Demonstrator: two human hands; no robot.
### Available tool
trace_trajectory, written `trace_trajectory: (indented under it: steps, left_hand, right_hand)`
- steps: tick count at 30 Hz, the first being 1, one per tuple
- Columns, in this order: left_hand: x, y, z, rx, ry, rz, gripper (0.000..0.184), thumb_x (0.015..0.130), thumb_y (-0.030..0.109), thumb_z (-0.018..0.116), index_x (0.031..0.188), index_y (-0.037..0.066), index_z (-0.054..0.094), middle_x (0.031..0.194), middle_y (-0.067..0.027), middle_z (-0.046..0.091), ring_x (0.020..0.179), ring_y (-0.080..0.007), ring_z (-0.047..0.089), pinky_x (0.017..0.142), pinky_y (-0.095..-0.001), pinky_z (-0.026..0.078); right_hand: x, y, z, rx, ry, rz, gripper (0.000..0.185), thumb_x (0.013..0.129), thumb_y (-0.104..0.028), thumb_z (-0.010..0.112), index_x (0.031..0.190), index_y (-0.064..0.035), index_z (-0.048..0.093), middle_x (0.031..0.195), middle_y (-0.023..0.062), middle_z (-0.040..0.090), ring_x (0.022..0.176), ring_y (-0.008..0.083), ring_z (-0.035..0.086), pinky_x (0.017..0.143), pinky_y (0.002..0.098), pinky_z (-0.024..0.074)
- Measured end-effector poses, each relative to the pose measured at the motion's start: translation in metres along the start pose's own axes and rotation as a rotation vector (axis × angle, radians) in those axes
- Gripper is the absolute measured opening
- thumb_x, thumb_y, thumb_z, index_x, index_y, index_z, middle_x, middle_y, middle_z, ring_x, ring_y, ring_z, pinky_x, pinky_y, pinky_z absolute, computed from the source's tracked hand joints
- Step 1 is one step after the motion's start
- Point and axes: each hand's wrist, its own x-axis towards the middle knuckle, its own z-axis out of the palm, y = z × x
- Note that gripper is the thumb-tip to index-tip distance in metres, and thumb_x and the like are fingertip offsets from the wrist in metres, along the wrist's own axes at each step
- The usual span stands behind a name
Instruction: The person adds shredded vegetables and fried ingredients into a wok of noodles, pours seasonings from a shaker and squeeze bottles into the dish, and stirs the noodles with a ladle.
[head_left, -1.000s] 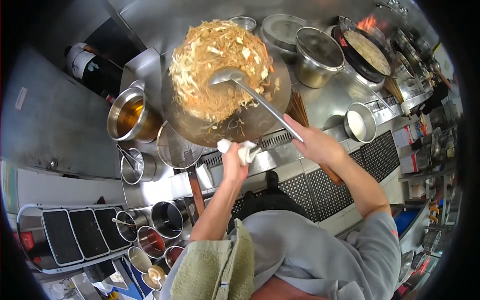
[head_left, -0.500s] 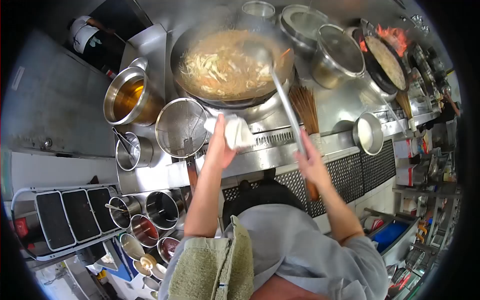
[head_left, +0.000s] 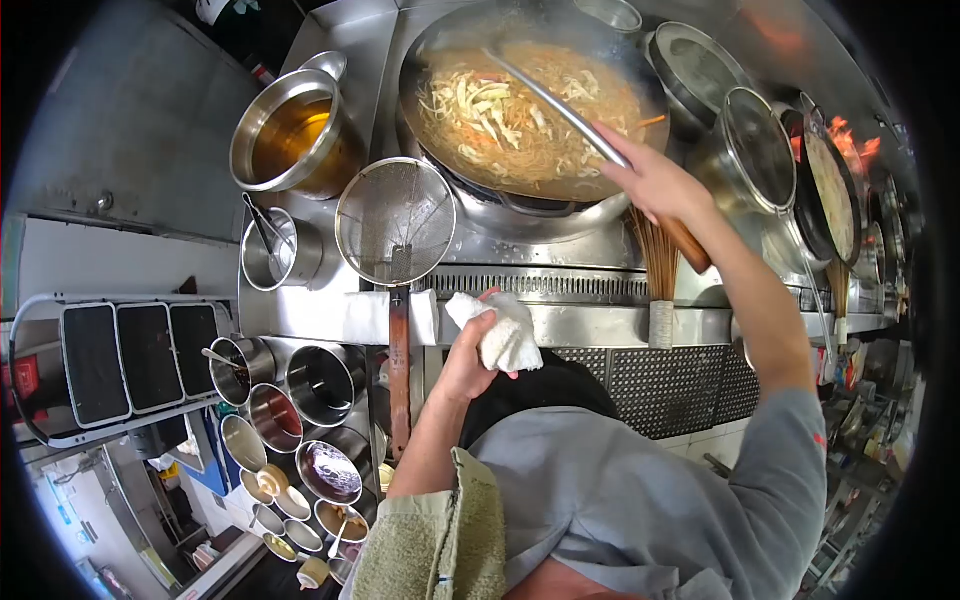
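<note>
My right hand (head_left: 655, 180) grips the long metal handle of a ladle (head_left: 560, 105), its wooden end pointing back past my wrist. The handle slants across a large wok (head_left: 440, 160), and its far end is blurred in the steam. Thin noodles (head_left: 540, 150) with pale strips and orange shreds fill the wok. Closer to my body, my left hand (head_left: 470, 360) is closed around a folded white cloth (head_left: 510, 335), in front of the stove edge. Beside that hand lies a round mesh strainer (head_left: 395, 215) with a wooden handle. A bamboo brush (head_left: 660, 265) stands below my right forearm.
At left are a pot of amber liquid (head_left: 285, 150) and a smaller pot holding tongs (head_left: 280, 250). Several sauce containers (head_left: 275, 415) sit lower left. On the right stand a strainer-topped pot (head_left: 755, 150) and a second wok (head_left: 830, 190) near flames (head_left: 850, 145).
My right hand has moved up and over the wok's right rim with the ladle, whose handle now lies flatter. My left hand has drawn back from the wok with the cloth. The view has shifted.
</note>
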Motion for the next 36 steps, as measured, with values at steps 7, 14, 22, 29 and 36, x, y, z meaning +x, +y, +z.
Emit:
trace_trajectory:
  steps: [7,14,22,29,36]
  left_hand:
    - [0.021,0.019,0.012,0.129,0.103,-0.068,0.049,0.093,0.036,0.049,0.137,0.015,0.042,0.111,-0.0111,0.064,0.086,-0.0246,0.066,0.047,-0.0376,0.051]
    - [0.013,0.035,0.033,0.112,0.056,-0.053,0.047,0.094,0.031,0.049,0.134,0.007,0.041,0.110,-0.0129,0.063,0.088,-0.0241,0.066,0.049,-0.0374,0.056]
    - [-0.006,0.012,0.023,0.009,-0.076,-0.093,0.055,0.092,0.031,0.053,0.140,0.009,0.035,0.122,-0.0166,0.057,0.103,-0.0383,0.064,0.089,-0.0483,0.052]
    - [-0.024,0.030,-0.010,0.109,0.012,-0.052,0.063,0.089,0.026,0.055,0.145,0.012,0.032,0.124,-0.0167,0.055,0.103,-0.0325,0.061,0.069,-0.0513,0.058]
    - [0.013,0.062,0.016,0.231,-0.078,-0.052,0.056,0.094,0.032,0.050,0.145,0.019,0.033,0.117,-0.0163,0.062,0.094,-0.0287,0.065,0.051,-0.0407,0.054]
  right_hand:
    - [-0.088,0.049,-0.067,-1.260,0.156,-0.306,0.067,0.091,-0.005,0.053,0.151,-0.0243,0.030,0.078,0.0164,0.054,0.064,0.0327,0.059,0.064,0.0429,0.0513]
    - [-0.110,0.048,-0.098,-1.131,0.417,-0.412,0.072,0.087,-0.006,0.057,0.150,-0.0253,0.029,0.081,0.0158,0.060,0.067,0.0330,0.063,0.062,0.0419,0.0524]
    - [-0.045,0.063,-0.019,-0.666,0.229,-0.488,0.065,0.091,-0.010,0.060,0.148,-0.0274,0.034,0.097,0.0232,0.066,0.081,0.0379,0.065,0.072,0.0452,0.0518]
    - [-0.164,0.086,-0.104,-1.453,0.399,-0.390,0.073,0.084,-0.003,0.056,0.148,-0.0315,0.034,0.081,0.0120,0.055,0.061,0.0256,0.062,0.054,0.0386,0.0543]
    - [-0.252,-0.007,-0.089,-1.111,0.484,-0.301,0.069,0.086,0.001,0.057,0.147,-0.0249,0.038,0.079,0.0167,0.058,0.057,0.0260,0.054,0.060,0.0419,0.0463]
